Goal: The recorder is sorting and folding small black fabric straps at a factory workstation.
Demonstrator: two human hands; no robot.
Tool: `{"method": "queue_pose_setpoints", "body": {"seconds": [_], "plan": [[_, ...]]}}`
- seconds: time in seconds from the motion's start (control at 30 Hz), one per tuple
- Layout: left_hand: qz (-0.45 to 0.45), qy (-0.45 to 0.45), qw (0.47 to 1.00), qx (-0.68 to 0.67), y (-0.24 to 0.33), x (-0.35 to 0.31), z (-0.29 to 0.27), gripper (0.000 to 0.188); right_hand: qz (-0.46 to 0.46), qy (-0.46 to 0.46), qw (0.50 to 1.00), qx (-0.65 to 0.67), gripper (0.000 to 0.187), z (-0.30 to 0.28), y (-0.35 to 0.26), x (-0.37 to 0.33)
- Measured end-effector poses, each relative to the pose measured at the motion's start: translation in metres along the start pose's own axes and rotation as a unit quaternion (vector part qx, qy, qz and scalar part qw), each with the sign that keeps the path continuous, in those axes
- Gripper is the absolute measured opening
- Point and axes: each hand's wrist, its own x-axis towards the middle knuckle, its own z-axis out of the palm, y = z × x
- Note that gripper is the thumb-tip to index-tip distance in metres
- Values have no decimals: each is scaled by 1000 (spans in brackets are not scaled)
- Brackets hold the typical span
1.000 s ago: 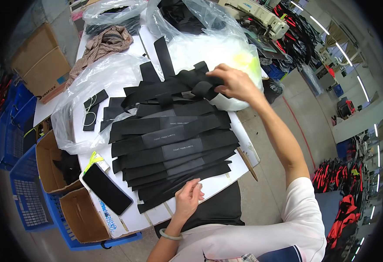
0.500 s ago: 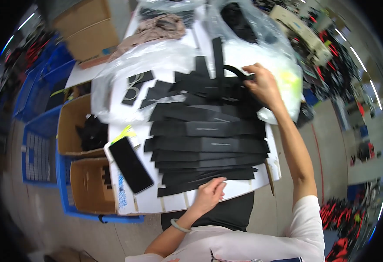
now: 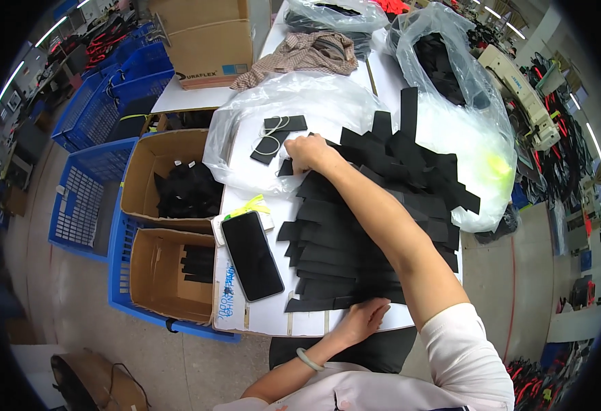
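Note:
Flat black fabric strips [image 3: 335,257] lie in overlapping rows on the white tabletop, with a looser pile [image 3: 410,154] at their far side. My right arm reaches across them. My right hand [image 3: 307,152] is closed at the far left end of the strips, beside a small black piece; whatever its fingers grip is hidden. My left hand [image 3: 363,320] rests at the front table edge, just below the nearest strip, its fingers curled and closed; I cannot make out anything in them. A pale bangle [image 3: 309,359] circles my left wrist.
Left of the strips lies a black phone [image 3: 252,256], near a white cord [image 3: 271,137] on black pieces. Cardboard boxes [image 3: 136,268] holding black parts stand in a blue crate [image 3: 118,288]. Clear plastic bags [image 3: 482,147] and a checked cloth [image 3: 305,56] are at the back.
My right hand has swung from the far right of the strips to their far left, leaving the black strip it held up. My left hand has drawn slightly back. The view has shifted.

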Motion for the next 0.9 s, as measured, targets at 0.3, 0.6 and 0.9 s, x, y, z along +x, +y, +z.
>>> {"method": "queue_pose_setpoints", "body": {"seconds": [0.3,0.6,0.9], "plan": [[5,-15,1000,18,3,0,-5,16,32,148,988,-8,20,19,8,11],[67,29,997,36,-6,0,0,16,54,343,896,278,18,-34,41,9],[100,14,995,14,-5,2,-1,13,-18,299,742,600,38,-100,39,-118]]}}
